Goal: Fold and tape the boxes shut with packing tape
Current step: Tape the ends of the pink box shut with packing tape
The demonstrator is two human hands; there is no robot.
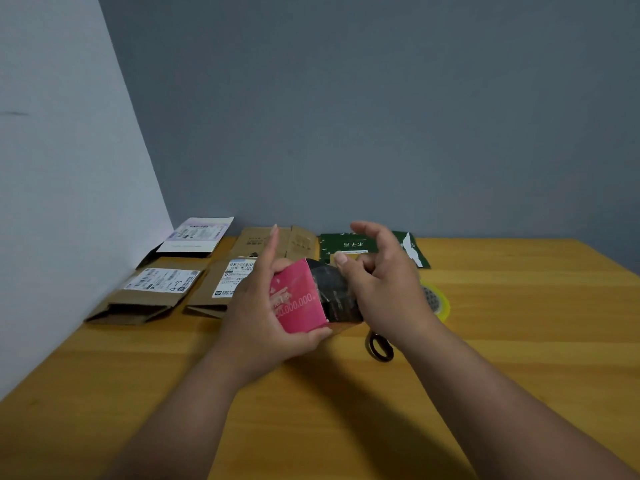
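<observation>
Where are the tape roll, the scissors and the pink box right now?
tape roll [439, 300], head view, yellowish rim right of the right hand.
scissors [379, 347], head view, black handle loop.
pink box [298, 299], head view, pink printed face.

- I hold a small box [304, 299] above the table [519, 341], between my two hands.
- My left hand [256, 317] is on its left side, my right hand [384, 289] on its right end.
- Just right of my right hand, partly hidden behind it, a tape roll [438, 301] lies on the table.
- Below that hand, nearer to me, the scissors handle [379, 346] shows on the tabletop.
- Behind my hands, flattened boxes lie along the far edge: one [195, 237] leaning at the left wall, one [287, 242] in the middle, a flat carton [367, 249] to the right.
- In front of those, two more lie side by side: one [152, 292] far left, another [225, 285] beside it, partly behind my left hand.
</observation>
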